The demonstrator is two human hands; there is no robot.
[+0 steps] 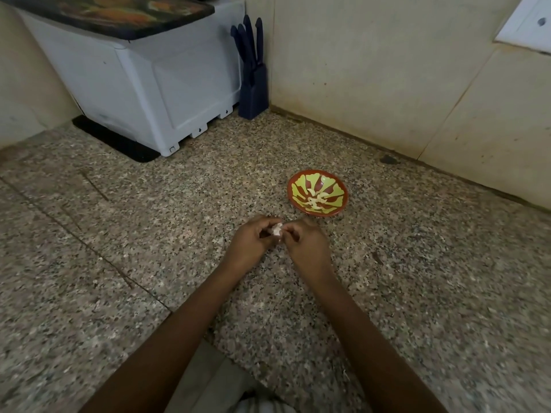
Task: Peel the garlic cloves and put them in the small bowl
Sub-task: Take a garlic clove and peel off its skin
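Far left, a white appliance (149,84) and a knife block (252,93) stand against the wall, well apart from the work. At centre, the left hand (250,242) and right hand (307,245) meet above the counter (134,234), the fingers of both curled and pinching one garlic clove (277,229) between them. How much skin remains cannot be told.

Just beyond, to the right, the small bowl (290,189) holds several peeled cloves (317,198).

Risk: a bare clove is likely slick, so a hard pull on the skin could flick it onto the counter. Loose skin could also fall into the bowl.
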